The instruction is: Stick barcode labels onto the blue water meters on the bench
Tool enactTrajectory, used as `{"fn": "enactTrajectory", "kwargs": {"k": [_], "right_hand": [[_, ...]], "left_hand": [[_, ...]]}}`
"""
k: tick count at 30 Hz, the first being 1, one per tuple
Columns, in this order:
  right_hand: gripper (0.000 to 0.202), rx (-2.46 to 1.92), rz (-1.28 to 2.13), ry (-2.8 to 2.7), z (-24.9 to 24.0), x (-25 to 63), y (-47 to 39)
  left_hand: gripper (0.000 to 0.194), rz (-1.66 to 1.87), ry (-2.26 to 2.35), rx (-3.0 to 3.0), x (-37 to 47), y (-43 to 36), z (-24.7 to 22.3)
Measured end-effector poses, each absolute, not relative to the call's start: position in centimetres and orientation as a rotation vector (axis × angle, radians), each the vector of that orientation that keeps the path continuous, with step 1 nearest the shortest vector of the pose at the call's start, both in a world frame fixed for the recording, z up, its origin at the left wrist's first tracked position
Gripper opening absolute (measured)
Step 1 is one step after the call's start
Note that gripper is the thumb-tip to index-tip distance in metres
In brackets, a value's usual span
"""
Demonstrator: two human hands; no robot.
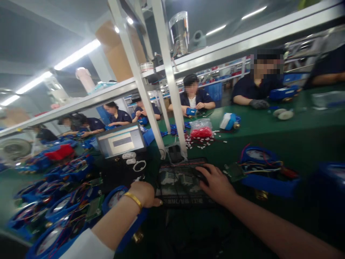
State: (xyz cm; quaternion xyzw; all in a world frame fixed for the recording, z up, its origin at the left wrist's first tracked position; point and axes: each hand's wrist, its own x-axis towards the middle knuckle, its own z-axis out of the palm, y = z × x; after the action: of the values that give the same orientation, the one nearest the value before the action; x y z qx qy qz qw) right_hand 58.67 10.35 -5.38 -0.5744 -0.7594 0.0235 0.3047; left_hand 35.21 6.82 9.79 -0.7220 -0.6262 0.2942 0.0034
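Note:
My right hand (215,181) lies over a black computer mouse (199,175), its fingers wrapped about it on a printed mouse pad (175,183). My left hand (144,194), with a gold bracelet (134,200) at the wrist, is over a blue-cased meter (114,198) with a round dial. Its thumb points right towards the pad; the other fingers are hidden behind the back of the hand, so whether they hold anything does not show. A laptop (121,141) stands open beyond my left hand, its screen lit.
Several blue meters with wires and circuit boards (61,205) crowd the left side. Another wired meter (266,172) lies to the right. Shelf posts (172,82) rise ahead. Beyond them are a bag of red parts (201,131), scattered white connectors and several co-workers across the green bench (258,124).

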Motion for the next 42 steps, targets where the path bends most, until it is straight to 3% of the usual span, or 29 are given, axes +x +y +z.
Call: {"fn": "enactTrajectory", "kwargs": {"k": [5, 9, 12, 15, 23, 32, 42], "right_hand": [[0.055, -1.548, 0.083, -1.966, -4.2, 58.4, 10.3], [0.056, -1.438, 0.108, -1.921, -3.1, 58.6, 10.0], [0.043, -1.239, 0.242, -1.904, -1.7, 57.8, 8.3], [0.020, -1.027, 0.519, -1.870, -0.4, 55.9, 6.0], [0.052, -0.764, 1.293, -1.809, 0.7, 48.5, 3.5], [0.043, -0.875, 1.098, -1.799, -0.4, 45.4, 3.4], [0.041, -0.809, 1.027, -1.922, -5.0, 46.3, 4.5]], "left_hand": [[0.037, 0.841, -1.853, -2.475, 33.9, 7.7, 9.8], [0.042, 0.231, -1.844, -2.662, 31.0, 8.8, 7.8], [0.055, -0.228, -1.722, -2.506, 29.3, 7.0, 7.0], [0.063, -0.317, -1.769, -2.373, 29.5, 3.1, 7.3], [0.071, -0.448, -1.678, -2.138, 30.7, -0.4, 5.5], [0.077, -0.552, -1.661, -2.133, 30.6, -1.3, 4.7], [0.091, -0.644, -1.850, -2.169, 31.3, -1.9, 3.6]]}}
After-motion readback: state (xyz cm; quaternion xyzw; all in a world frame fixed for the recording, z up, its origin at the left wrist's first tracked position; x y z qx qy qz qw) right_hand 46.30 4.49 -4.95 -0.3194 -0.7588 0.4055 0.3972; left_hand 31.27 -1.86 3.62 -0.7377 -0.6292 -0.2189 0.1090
